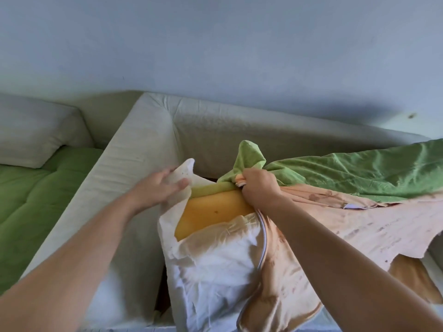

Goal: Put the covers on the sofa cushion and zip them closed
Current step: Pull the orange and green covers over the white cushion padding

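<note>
at far left a green tufted seat pad lies beyond the pale beige fabric sofa arm. the left hand pinches the top corner of the white cloth inner cover between thumb and fingers, lifting it off the yellow-orange foam cushion, which sits in the sofa's seat well with its upper part bare. the right hand is a fist, fingers clamped on a bunch of the green fabric outer cover, whose peach underside spreads rightward. a pale zip track curves down beside the wrist. the step looks like dressing the foam: the white cover needs drawing over the bare top before zipping. a small white tag is unreadable; no other writing shows.
</note>
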The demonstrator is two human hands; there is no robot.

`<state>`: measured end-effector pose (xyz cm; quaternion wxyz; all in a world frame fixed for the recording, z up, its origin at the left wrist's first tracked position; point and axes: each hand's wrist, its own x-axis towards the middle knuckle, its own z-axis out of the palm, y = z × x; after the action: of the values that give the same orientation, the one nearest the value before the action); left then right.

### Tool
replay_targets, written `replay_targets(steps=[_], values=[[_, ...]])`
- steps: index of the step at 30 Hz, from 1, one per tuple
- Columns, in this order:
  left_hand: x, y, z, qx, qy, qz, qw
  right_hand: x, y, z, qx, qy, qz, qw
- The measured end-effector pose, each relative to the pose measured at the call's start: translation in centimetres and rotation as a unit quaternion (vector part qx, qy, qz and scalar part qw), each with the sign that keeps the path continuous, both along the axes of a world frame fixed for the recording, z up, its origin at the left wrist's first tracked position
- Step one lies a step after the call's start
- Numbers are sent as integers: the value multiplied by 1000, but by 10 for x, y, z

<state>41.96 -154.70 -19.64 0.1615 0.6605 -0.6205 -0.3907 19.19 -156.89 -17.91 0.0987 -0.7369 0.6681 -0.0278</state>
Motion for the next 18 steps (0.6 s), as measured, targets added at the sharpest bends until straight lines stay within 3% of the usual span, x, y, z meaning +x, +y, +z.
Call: replay_targets(steps=[1, 2, 6, 12, 16, 18], values=[[1, 4, -4, 50, 108, -16, 993, 6, -2, 0, 5, -3, -21, 1000], [-3, 7, -11, 53, 160, -32, 985, 8, -4, -1, 11, -4, -38, 999], [-7, 8, -38, -27, 266, -6, 963, 20, -12, -4, 7, 10, -89, 996], [-21, 23, -65, -230, 264, 46, 936, 30, -30, 9, 41, 108, -46, 992], [-25, 31, -66, -248, 244, 51, 936, 48, -46, 14, 54, 163, -23, 985], [-28, 36, -67, -257, 230, 49, 937, 49, -51, 8, 77, 134, -38, 987]])
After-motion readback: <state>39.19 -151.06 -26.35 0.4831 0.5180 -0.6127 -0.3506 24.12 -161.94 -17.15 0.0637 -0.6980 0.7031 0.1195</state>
